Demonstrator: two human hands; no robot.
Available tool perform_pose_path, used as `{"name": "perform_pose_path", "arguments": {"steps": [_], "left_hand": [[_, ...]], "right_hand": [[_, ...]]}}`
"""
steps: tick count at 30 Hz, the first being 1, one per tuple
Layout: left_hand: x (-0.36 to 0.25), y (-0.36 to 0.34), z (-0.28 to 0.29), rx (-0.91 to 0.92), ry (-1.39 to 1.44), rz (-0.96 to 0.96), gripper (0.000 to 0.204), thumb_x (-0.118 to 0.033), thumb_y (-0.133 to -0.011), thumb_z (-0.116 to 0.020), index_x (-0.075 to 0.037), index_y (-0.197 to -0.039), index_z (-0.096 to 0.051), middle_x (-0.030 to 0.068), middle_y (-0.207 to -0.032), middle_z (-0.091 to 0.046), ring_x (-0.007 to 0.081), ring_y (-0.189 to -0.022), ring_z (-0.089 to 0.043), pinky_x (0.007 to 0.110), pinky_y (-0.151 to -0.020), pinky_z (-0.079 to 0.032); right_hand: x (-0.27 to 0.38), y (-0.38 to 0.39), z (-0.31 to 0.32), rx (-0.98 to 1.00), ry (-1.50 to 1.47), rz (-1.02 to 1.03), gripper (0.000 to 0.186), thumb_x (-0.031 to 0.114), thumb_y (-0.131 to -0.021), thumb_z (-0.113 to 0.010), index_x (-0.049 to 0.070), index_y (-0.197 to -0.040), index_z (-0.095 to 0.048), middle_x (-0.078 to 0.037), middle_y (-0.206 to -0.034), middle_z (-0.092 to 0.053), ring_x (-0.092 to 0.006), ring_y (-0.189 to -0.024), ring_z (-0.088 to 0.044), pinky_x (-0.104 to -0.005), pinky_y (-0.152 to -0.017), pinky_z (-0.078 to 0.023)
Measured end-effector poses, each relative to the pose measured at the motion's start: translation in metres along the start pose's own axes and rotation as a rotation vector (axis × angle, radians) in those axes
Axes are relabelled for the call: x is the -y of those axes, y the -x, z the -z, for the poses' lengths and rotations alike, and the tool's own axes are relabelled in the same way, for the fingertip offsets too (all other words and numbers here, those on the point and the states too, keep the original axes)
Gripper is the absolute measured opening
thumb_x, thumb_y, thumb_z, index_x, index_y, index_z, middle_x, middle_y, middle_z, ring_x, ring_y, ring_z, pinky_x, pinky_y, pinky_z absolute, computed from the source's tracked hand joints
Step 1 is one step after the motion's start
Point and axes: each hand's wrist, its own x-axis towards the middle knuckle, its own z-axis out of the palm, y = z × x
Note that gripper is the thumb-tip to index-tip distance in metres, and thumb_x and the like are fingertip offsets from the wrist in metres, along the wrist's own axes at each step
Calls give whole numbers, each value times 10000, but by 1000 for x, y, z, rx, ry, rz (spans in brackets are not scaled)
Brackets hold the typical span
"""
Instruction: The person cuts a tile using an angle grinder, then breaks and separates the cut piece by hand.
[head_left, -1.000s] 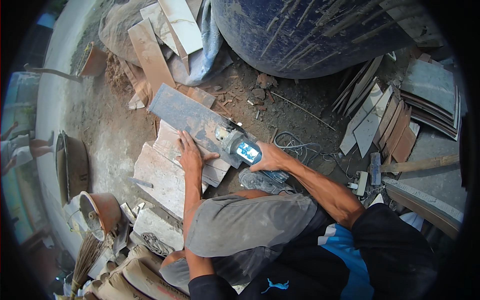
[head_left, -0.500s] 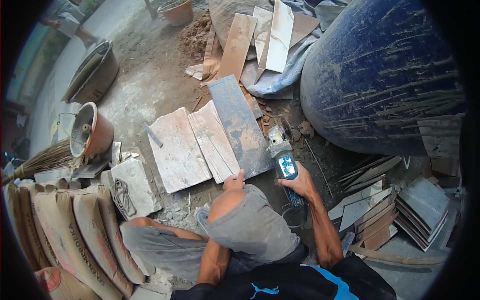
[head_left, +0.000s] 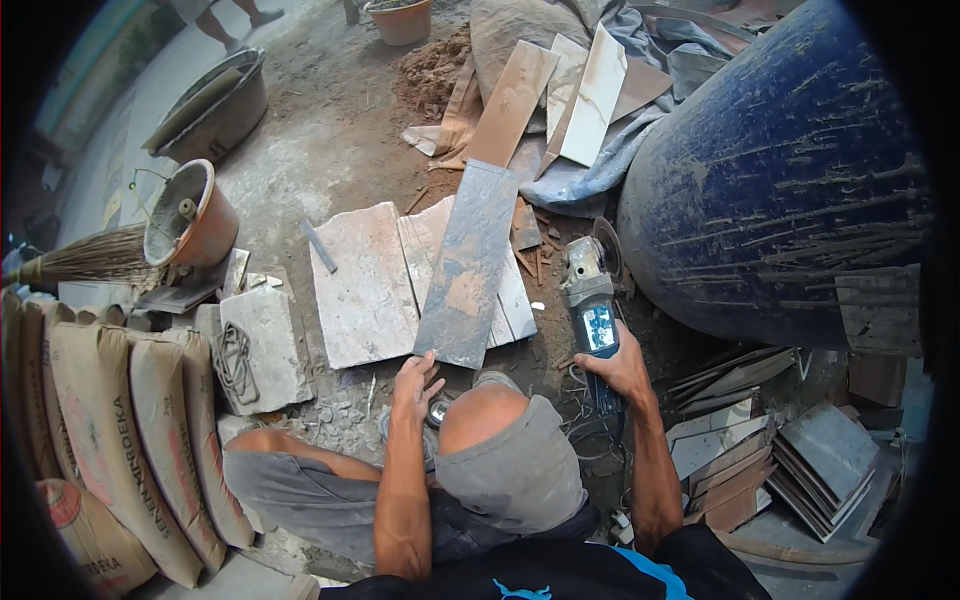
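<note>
My right hand (head_left: 622, 368) is wrapped round the body of a blue and silver angle grinder (head_left: 592, 320), its disc at the far end beside the large blue barrel-shaped vessel. My left hand (head_left: 412, 388) is at the near left corner of a long dark grey tile (head_left: 470, 250). One fingertip meets the tile's edge while the other fingers are spread apart. Beneath the tile lie pale, rough slabs (head_left: 362, 285), with cut strips (head_left: 515, 305) showing on its right. A short grey strip (head_left: 320, 248) rests on the left slab.
Filled paper sacks (head_left: 115, 430) stand at the left, near an orange bucket (head_left: 200, 225) and a broom (head_left: 90, 258). The blue vessel (head_left: 780, 200) blocks the right. Tile stacks (head_left: 825, 455) lean below it; offcuts (head_left: 595, 95) lie at the back. A cable (head_left: 595, 440) loops behind the grinder.
The grey tile has shifted left and turned, now lying across the pale slabs. My left hand has moved left from beside my knee to the tile's near corner. The grinder stays in my right hand.
</note>
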Motion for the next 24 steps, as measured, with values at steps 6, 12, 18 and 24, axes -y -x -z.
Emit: {"name": "perform_pose_path", "arguments": {"steps": [6, 12, 18, 24], "left_hand": [[1, 3, -17, -126, 339, -300, 444, -388, -937, -526, -41, -1212, -490, 93, -1101, -574, 237, -1057, -543, 401, -921, -427], [-29, -41, -42, -420, 537, -543, 548, -418, -975, -449, 86, -1184, -505, 205, -1145, -586, 310, -1023, -583, 400, -853, -449], [-44, -64, -13, -841, 43, -661, 553, -414, -988, -412, 104, -981, -605, 207, -913, -645, 306, -860, -604, 381, -792, -455], [-65, -60, 55, -551, -123, -709, 502, -423, -975, -452, 43, -922, -629, 88, -809, -606, 176, -754, -528, 327, -718, -423]], "right_hand": [[-2, 0, -6, 57, 13, 44, 558, 212, -616, -835, -19, -1044, -562, -73, -883, -625, -141, -785, -595, -286, -722, -486], [0, -3, -17, 43, -16, 8, 531, 201, -631, -809, -23, -1041, -557, -66, -864, -612, -140, -747, -582, -284, -696, -485], [-1, 1, -10, -5, -62, 50, 535, 205, -626, -821, -18, -1038, -562, -68, -868, -614, -141, -757, -586, -291, -700, -488], [-3, -5, -8, -22, -31, 2, 540, 202, -620, -820, -7, -1048, -566, -40, -871, -594, -125, -765, -545, -276, -718, -466]]}}
